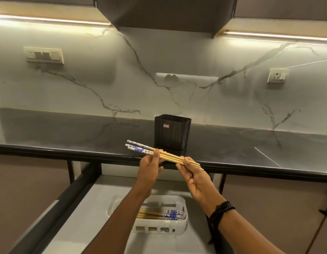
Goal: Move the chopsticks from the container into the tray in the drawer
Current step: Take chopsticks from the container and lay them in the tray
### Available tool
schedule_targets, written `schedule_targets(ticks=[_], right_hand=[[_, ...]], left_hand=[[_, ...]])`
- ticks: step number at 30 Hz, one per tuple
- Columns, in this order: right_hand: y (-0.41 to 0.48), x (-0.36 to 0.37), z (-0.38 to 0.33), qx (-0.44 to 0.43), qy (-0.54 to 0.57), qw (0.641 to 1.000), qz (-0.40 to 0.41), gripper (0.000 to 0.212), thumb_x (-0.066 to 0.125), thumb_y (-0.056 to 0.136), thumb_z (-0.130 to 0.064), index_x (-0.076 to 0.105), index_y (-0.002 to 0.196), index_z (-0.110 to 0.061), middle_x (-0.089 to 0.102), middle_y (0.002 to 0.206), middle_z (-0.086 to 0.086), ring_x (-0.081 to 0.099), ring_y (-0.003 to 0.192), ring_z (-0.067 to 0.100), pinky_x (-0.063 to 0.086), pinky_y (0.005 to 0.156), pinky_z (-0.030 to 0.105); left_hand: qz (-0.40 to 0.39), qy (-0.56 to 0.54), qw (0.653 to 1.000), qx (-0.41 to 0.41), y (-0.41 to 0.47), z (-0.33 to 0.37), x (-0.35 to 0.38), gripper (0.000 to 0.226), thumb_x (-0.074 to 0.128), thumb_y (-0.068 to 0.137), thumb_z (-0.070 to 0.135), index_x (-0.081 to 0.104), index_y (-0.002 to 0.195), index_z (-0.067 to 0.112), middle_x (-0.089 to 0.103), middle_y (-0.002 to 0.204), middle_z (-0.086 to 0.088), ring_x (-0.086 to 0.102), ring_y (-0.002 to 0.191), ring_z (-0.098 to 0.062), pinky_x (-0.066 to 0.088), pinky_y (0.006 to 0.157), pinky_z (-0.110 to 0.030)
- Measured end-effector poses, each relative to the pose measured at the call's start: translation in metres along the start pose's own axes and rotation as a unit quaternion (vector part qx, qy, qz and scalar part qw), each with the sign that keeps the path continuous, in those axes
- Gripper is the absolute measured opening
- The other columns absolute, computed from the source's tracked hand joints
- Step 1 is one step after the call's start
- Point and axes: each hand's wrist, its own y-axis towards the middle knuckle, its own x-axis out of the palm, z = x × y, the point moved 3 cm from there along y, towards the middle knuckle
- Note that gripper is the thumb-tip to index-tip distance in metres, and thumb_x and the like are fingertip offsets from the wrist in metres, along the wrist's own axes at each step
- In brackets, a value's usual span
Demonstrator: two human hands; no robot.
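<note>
Here, both hands are holding a bundle of bamboo chopsticks with blue-patterned ends (166, 156) level above the open drawer: the left hand (150, 170) is pinching near the patterned ends, the right hand (194, 177) is gripping the tips, likely aligning them for the white plastic tray (184, 221) below. The black ribbed container (172, 132) is standing on the dark countertop (67, 138) behind.

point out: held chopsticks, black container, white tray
held chopsticks (170, 157): head view, on the bare wood shafts between the two hands.
black container (172, 133): head view, on its ribbed front wall.
white tray (183, 199): head view, on its far right rim corner.
</note>
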Motion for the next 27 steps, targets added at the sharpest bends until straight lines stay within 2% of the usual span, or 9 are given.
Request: schedule_targets(ticks=[2,5,8,11,14,16,20,23,27], right_hand=[[-0.004,0.0,0.007,0.012,-0.012,1.0,-0.016,0.033,0.065,0.083,-0.001,0.061,0.116,0.003,0.069,0.112,0.024,0.074,0.091,0.027,0.062,0.068,0.03],[-0.008,-0.002,0.017,0.03,-0.031,0.998,-0.049,0.038,0.066,0.079,-0.003,0.061,0.116,0.002,0.07,0.109,0.024,0.074,0.092,0.027,0.062,0.073,0.031],[-0.007,-0.003,0.018,0.05,-0.073,0.993,-0.077,0.035,0.065,0.084,-0.008,0.062,0.118,0.0,0.07,0.112,0.024,0.073,0.095,0.028,0.061,0.08,0.037],[-0.003,-0.006,0.002,0.03,-0.193,0.976,-0.092,0.04,0.068,0.083,-0.025,0.065,0.114,-0.001,0.071,0.114,0.018,0.068,0.107,0.029,0.053,0.097,0.045],[0.002,-0.017,-0.015,-0.022,-0.289,0.955,-0.065,0.039,0.069,0.082,-0.027,0.067,0.113,-0.004,0.072,0.114,0.017,0.069,0.107,0.026,0.051,0.101,0.043],[0.001,-0.018,-0.017,-0.034,-0.326,0.941,-0.081,0.036,0.067,0.085,-0.025,0.067,0.115,-0.005,0.07,0.118,0.018,0.068,0.108,0.025,0.052,0.1,0.041],[-0.005,-0.008,-0.018,-0.039,-0.336,0.933,-0.124,0.035,0.056,0.095,-0.027,0.065,0.116,0.0,0.07,0.116,0.019,0.068,0.105,0.027,0.055,0.094,0.036],[-0.008,-0.003,-0.018,-0.022,-0.344,0.927,-0.151,0.036,0.053,0.093,-0.029,0.064,0.115,-0.003,0.071,0.116,0.014,0.067,0.11,0.026,0.053,0.098,0.038],[-0.01,-0.003,-0.016,0.023,-0.325,0.929,-0.175,0.025,0.051,0.096,-0.016,0.061,0.117,-0.006,0.071,0.117,0.015,0.068,0.11,0.027,0.055,0.094,0.038]], left_hand=[[0.002,-0.078,0.996,-0.036,0.002,0.0,-0.003,0.033,0.041,0.1,0.031,0.061,0.115,0.008,0.071,0.109,-0.007,0.066,0.105,-0.021,0.052,0.094,-0.043],[-0.016,-0.223,0.973,-0.061,0.002,0.003,-0.006,0.031,0.037,0.102,0.024,0.057,0.116,0.004,0.07,0.111,-0.014,0.067,0.104,-0.028,0.052,0.091,-0.045],[-0.016,-0.261,0.963,-0.059,0.005,0.007,-0.011,0.028,0.036,0.103,0.022,0.055,0.114,0.004,0.072,0.105,-0.015,0.069,0.099,-0.028,0.055,0.084,-0.042],[-0.026,-0.208,0.975,-0.075,0.009,0.012,-0.019,0.028,0.038,0.102,0.021,0.055,0.114,0.001,0.073,0.095,-0.015,0.071,0.093,-0.028,0.057,0.082,-0.04],[-0.131,-0.077,0.981,-0.119,0.003,0.015,-0.022,0.029,0.041,0.102,0.02,0.058,0.112,-0.001,0.072,0.092,-0.015,0.071,0.091,-0.028,0.059,0.075,-0.034],[-0.234,0.01,0.961,-0.147,-0.005,0.015,-0.017,0.028,0.043,0.101,0.022,0.06,0.109,0.001,0.071,0.091,-0.014,0.07,0.089,-0.027,0.058,0.076,-0.033],[-0.409,0.139,0.882,-0.188,-0.02,0.007,-0.001,0.028,0.044,0.1,0.025,0.064,0.099,0.006,0.07,0.091,-0.012,0.069,0.085,-0.025,0.055,0.08,-0.034],[-0.452,0.188,0.846,-0.212,-0.024,-0.001,0.005,0.029,0.045,0.1,0.026,0.065,0.103,0.005,0.071,0.091,-0.011,0.069,0.081,-0.023,0.055,0.086,-0.037],[-0.46,0.201,0.834,-0.226,-0.028,-0.004,0.006,0.038,0.039,0.101,0.031,0.065,0.106,0.004,0.071,0.091,-0.011,0.07,0.082,-0.023,0.055,0.086,-0.036]])
